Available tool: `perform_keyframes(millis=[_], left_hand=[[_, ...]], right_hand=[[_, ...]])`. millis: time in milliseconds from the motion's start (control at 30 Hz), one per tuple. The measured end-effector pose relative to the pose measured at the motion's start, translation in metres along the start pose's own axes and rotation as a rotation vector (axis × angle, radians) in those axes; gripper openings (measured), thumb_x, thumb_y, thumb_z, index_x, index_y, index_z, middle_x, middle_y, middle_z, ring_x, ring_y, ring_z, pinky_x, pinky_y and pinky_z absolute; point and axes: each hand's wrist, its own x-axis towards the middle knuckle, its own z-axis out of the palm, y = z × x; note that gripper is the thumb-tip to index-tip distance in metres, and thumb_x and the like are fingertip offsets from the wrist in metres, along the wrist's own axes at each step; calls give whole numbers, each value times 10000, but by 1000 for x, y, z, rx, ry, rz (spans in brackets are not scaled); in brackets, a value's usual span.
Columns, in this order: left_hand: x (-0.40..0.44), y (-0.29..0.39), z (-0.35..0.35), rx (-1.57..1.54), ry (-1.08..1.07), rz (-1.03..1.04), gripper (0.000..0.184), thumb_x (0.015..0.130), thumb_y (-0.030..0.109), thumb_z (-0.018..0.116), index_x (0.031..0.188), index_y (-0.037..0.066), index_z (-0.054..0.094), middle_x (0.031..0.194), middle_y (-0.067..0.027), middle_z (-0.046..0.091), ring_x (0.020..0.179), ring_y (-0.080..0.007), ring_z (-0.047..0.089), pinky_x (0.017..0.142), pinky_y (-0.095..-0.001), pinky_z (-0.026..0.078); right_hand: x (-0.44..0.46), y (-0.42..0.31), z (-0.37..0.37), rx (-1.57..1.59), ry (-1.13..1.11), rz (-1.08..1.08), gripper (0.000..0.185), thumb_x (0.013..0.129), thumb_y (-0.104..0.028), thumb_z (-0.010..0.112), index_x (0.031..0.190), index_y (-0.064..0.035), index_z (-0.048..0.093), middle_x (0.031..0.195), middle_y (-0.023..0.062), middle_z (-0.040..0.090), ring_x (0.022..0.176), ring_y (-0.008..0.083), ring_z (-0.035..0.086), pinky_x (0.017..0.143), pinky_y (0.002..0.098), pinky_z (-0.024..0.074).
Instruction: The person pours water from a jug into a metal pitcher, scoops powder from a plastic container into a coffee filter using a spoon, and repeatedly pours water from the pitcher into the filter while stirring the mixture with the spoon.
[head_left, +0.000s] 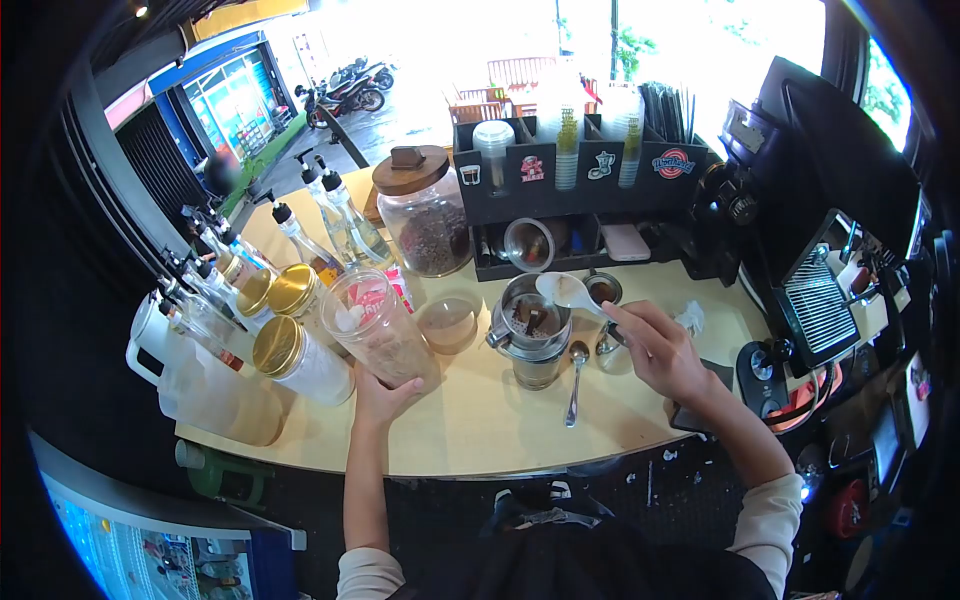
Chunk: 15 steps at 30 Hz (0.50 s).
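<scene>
Pale-yellow desk (470, 432) stands in a dim room opening onto bright daylight and parked motorbikes (342, 103). The left hand (386, 398) clasps a clear jar (383, 335) beside gold-lidded jars (303, 368); the right hand (662, 352) pinches a white spoon (569, 292) by the rim of a metal dripper (536, 345).

A clear, lidless jar (388, 345) was in the left hand (385, 398), mouth upward; a white spoon (568, 292) pointed leftward from the right hand (660, 352), near an upright metal coffee filter (530, 345) between both hands.
</scene>
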Motion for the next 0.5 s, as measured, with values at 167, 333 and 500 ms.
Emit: perform_keyframes(millis=[167,333,500], left_hand=[[0,0,0,19,14,16,783,524,229,878,1161,-16,493,1077,-102,596,1005,-210,585,885,-343,474],[-2,-5,-1,7,4,-26,806,517,258,882,1165,-16,487,1097,-106,583,1022,-216,573,893,-350,467],[-3,-18,-10,152,-5,45,894,511,263,888,1225,-6,422,1164,-124,541,1083,-233,539,932,-358,439]], right_hand=[[2,0,0,-70,-11,-62,432,754,114,556,1164,-16,596,919,146,613,761,277,621,635,342,509],[21,-11,-2,-42,0,-41,372,757,107,563,1109,-1,615,920,149,616,775,287,627,652,334,512],[83,-37,2,-13,57,-197,305,745,58,613,1038,-26,624,886,106,615,761,249,607,671,330,474]])
